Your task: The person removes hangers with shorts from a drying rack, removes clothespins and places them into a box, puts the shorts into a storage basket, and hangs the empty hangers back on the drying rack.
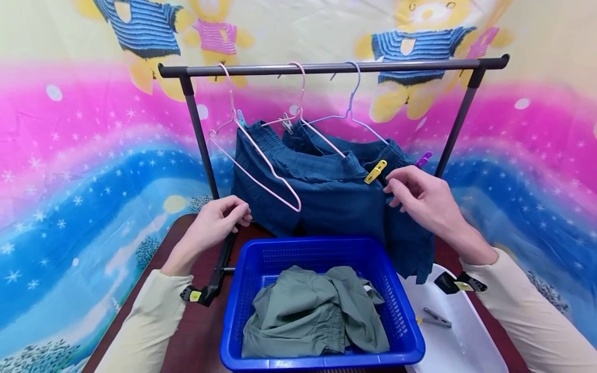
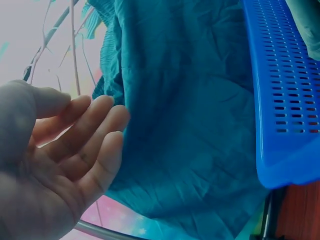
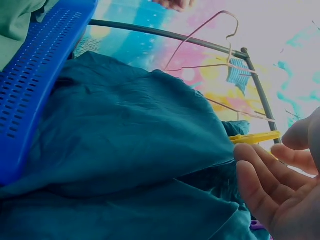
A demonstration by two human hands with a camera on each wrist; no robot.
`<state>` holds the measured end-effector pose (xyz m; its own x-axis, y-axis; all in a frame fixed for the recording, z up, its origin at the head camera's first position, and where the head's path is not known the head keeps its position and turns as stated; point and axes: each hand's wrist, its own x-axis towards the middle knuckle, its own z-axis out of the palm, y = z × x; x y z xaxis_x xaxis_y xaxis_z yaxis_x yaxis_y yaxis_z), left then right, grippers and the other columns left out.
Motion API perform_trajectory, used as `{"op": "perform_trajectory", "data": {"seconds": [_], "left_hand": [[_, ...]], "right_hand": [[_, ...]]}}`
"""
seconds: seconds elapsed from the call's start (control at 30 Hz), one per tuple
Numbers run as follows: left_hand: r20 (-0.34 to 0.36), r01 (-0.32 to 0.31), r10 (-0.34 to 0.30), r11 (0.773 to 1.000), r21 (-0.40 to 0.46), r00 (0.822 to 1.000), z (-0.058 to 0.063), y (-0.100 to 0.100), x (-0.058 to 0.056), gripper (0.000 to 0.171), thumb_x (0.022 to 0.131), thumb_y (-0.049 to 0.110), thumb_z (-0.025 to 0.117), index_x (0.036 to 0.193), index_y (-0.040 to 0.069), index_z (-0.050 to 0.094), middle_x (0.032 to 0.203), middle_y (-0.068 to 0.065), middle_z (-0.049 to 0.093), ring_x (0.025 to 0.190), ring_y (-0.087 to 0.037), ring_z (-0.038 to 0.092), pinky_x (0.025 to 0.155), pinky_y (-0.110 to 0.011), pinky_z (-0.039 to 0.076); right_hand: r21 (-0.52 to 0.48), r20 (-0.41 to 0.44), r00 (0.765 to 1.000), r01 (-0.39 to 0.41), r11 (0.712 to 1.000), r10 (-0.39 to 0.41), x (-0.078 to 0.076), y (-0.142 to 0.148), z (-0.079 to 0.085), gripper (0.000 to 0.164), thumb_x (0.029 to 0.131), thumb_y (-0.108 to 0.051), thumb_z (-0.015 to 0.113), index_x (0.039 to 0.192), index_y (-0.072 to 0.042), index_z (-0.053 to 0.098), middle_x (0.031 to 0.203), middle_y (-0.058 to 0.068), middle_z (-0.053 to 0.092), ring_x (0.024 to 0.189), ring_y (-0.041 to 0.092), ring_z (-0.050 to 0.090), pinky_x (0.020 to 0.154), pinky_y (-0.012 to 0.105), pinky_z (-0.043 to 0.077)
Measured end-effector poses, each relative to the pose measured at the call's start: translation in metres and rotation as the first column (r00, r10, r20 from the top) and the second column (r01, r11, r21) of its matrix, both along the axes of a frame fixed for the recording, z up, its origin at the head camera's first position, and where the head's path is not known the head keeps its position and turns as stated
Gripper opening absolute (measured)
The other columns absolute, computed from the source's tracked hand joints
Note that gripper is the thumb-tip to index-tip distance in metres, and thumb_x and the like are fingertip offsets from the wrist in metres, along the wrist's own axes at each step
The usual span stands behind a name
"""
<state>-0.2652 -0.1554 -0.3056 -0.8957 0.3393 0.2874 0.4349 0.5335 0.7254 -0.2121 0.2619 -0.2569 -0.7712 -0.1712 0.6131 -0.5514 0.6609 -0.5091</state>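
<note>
Dark blue shorts [image 1: 317,186] with a gathered elastic waistband hang from a pink hanger [image 1: 322,139]. A yellow clothespin [image 1: 375,172] clips their waistband at the right. My right hand [image 1: 426,204] is right beside that clothespin, fingers loosely bent and nothing held; the right wrist view shows its fingertips close to the clothespin [image 3: 256,137]. At the left, my left hand [image 1: 212,225] hovers by the shorts' edge with relaxed, empty fingers. Nearer me, a bare pink hanger [image 1: 272,168] dangles from the rack's bar [image 1: 420,66].
Behind, another dark blue garment [image 1: 410,243] hangs on a blue hanger [image 1: 356,120], with a purple clothespin [image 1: 423,159]. A blue basket [image 1: 231,311] holds a crumpled green garment [image 1: 303,311]. Beside it, a white tub [image 1: 466,342] contains a grey clothespin [image 1: 437,318].
</note>
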Motion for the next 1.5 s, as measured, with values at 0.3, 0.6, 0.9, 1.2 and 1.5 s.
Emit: {"op": "perform_trajectory", "data": {"seconds": [0.3, 0.6, 0.9, 1.2, 1.5], "left_hand": [[-0.052, -0.083, 0.084, 0.996, 0.036, 0.995, 0.009, 0.012, -0.018, 0.027, 0.103, 0.037, 0.05, 0.106, 0.015, 0.066, 0.104, -0.007, 0.072, 0.093, -0.02, 0.071, 0.07, -0.031, 0.056], [-0.135, -0.298, 0.342, 0.916, 0.267, 0.93, 0.008, 0.001, -0.042, 0.034, 0.102, 0.036, 0.048, 0.106, 0.008, 0.067, 0.098, -0.013, 0.073, 0.079, -0.01, 0.071, 0.063, -0.023, 0.055], [-0.093, -0.509, 0.571, 0.785, 0.352, 0.816, 0.001, -0.017, -0.056, 0.032, 0.1, 0.038, 0.051, 0.108, 0.011, 0.065, 0.096, -0.009, 0.071, 0.072, -0.002, 0.066, 0.063, -0.018, 0.05], [-0.038, -0.599, 0.643, 0.731, 0.327, 0.765, -0.002, -0.026, -0.067, 0.04, 0.098, 0.041, 0.054, 0.119, 0.008, 0.058, 0.111, -0.01, 0.063, 0.099, -0.022, 0.062, 0.08, -0.032, 0.046], [-0.065, -0.532, 0.588, 0.769, 0.355, 0.806, -0.003, -0.027, -0.08, 0.045, 0.1, 0.035, 0.055, 0.14, 0.014, 0.053, 0.128, -0.015, 0.065, 0.115, -0.028, 0.063, 0.103, -0.043, 0.047]], "right_hand": [[0.009, -0.03, 0.997, 0.068, 0.998, -0.068, -0.003, -0.007, 0.008, 0.025, 0.1, -0.021, 0.056, 0.123, -0.011, 0.06, 0.1, 0.012, 0.071, 0.067, 0.006, 0.068, 0.06, 0.014, 0.05], [0.07, -0.006, 0.991, 0.13, 0.989, -0.13, -0.006, -0.01, 0.006, 0.029, 0.1, -0.026, 0.056, 0.125, -0.01, 0.058, 0.101, 0.011, 0.071, 0.07, 0.019, 0.07, 0.06, 0.015, 0.049], [0.218, 0.141, 0.978, 0.12, 0.969, -0.153, -0.011, -0.009, 0.008, 0.034, 0.1, -0.035, 0.054, 0.125, -0.013, 0.061, 0.098, 0.01, 0.07, 0.067, 0.018, 0.064, 0.056, 0.026, 0.051], [0.286, 0.237, 0.965, 0.044, 0.957, -0.115, -0.02, -0.014, 0.008, 0.03, 0.101, -0.036, 0.054, 0.116, -0.012, 0.063, 0.082, 0.009, 0.068, 0.063, 0.022, 0.065, 0.053, 0.029, 0.052], [0.277, 0.258, 0.964, -0.005, 0.961, -0.07, -0.029, -0.018, 0.001, 0.027, 0.103, -0.037, 0.049, 0.106, -0.012, 0.058, 0.07, 0.007, 0.059, 0.055, 0.02, 0.06, 0.052, 0.031, 0.051]]}}
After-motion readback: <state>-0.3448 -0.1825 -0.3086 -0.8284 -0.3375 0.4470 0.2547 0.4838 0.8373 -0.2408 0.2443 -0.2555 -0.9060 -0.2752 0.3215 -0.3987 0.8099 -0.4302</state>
